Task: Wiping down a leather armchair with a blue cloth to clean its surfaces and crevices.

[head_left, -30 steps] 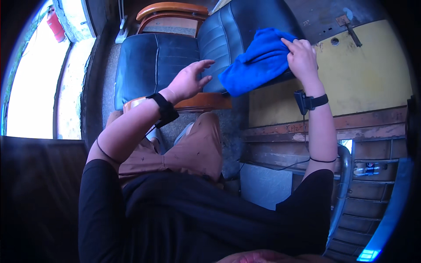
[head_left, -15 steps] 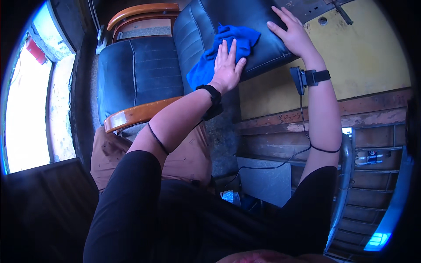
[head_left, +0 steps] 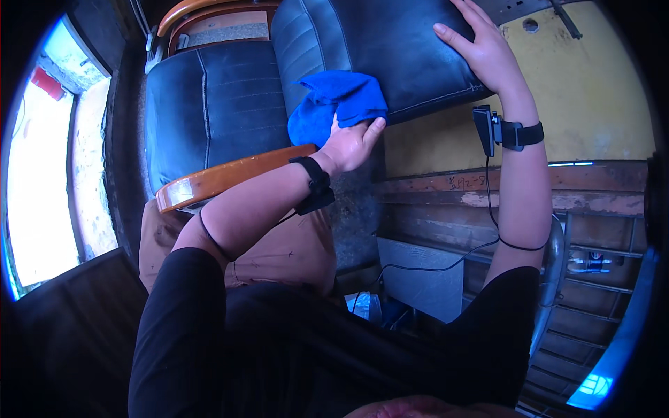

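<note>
A black padded chair with stitched panels fills the upper middle; its seat point(head_left: 171, 111) is on the left and its backrest point(head_left: 397, 49) on the right. My left hand point(head_left: 352, 145) is at the backrest's near edge with a bright blue cloth point(head_left: 334, 101). The cloth folds over the fingers and hides them, while the thumb sticks out beside it. My right hand point(head_left: 484, 52) rests on the far right corner of the backrest, fingers stretched and thumb apart, holding nothing.
A wooden armrest point(head_left: 230, 177) runs along the chair's near side. To the right stand a yellow panel point(head_left: 585, 90) and a metal rack point(head_left: 592, 292) with a plastic bottle point(head_left: 592, 262). A thin cable point(head_left: 432, 268) hangs from my right wrist strap. A bright opening lies at far left.
My left hand has drawn back toward me with the cloth, which now covers its fingers instead of lying flat under them. The right hand stays on the backrest corner. The view has shifted slightly.
</note>
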The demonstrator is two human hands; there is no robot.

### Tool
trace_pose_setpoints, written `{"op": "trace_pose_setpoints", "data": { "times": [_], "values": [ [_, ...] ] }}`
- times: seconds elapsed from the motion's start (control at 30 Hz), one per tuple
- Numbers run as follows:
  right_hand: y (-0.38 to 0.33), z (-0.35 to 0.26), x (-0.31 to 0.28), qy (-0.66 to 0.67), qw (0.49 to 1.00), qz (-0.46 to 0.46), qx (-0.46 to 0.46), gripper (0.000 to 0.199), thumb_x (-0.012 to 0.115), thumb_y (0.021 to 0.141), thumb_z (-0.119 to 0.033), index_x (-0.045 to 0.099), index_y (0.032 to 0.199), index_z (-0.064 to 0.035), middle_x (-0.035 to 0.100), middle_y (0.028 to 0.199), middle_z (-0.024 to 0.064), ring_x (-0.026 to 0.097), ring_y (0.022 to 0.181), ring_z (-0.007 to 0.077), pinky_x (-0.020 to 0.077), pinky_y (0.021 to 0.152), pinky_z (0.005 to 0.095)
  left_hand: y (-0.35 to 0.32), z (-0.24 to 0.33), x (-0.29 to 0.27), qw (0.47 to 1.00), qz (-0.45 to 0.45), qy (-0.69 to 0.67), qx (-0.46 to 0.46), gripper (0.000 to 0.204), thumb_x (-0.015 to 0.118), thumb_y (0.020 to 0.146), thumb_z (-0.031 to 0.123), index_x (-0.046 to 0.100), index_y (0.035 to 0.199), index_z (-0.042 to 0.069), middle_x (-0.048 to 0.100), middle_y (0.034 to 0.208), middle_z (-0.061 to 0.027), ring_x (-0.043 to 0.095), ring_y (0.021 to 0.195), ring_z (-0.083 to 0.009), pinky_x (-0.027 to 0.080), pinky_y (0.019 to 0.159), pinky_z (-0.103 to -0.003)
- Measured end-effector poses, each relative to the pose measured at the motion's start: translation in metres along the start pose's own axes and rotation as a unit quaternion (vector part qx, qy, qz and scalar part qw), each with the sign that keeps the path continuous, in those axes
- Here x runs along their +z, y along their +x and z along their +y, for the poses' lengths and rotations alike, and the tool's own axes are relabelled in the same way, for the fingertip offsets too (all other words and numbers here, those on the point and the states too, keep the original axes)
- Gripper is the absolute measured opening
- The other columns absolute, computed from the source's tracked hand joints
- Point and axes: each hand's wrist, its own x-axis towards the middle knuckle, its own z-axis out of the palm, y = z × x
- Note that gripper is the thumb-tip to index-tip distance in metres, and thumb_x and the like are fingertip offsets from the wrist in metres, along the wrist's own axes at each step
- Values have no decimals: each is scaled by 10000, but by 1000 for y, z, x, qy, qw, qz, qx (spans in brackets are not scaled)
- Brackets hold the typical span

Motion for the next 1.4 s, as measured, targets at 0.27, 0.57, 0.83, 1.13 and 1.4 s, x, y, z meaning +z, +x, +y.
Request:
{"op": "trace_pose_setpoints", "data": {
  "times": [0.27,0.57,0.83,1.13,1.4],
  "values": [
    [5,-9,5,-1,1000,-10,-10,724,714,862,-404,466,1448,-57,388,1505,280,381,1400,407,311,1158,423,31,-45,9,984,173,-21,-46,691,294,1048,511,304,1494,-16,164,1596,-289,56,1483,-495,104,1203,-551],
    [2,-6,0,-2,1000,-9,-7,721,711,868,-403,463,1447,-51,388,1505,281,386,1399,401,326,1150,420,-49,-26,21,994,69,59,58,454,529,936,218,445,1316,-17,488,1313,-283,426,1274,-445,323,1103,-484],
    [5,-8,5,-9,1000,-11,-13,725,718,862,-398,467,1443,-47,391,1502,285,382,1402,401,324,1151,424,14,-47,-37,988,45,106,-104,425,552,806,26,501,1223,-44,520,1285,-278,494,1228,-439,409,1051,-447],
    [1,-6,0,-8,1000,-2,-6,711,721,858,-395,484,1432,-50,415,1484,283,409,1384,400,334,1143,424,-14,-57,-39,973,148,-14,178,420,531,764,-84,565,1161,52,564,1224,-224,507,1170,-449,424,1026,-481],
    [3,-1,5,-2,1000,7,-21,707,728,854,-393,497,1417,-33,438,1464,282,420,1374,398,339,1140,412,5,-66,-44,977,147,-25,150,285,550,812,-87,613,1063,33,555,1184,-219,541,1134,-412,446,996,-453]
  ]
}}
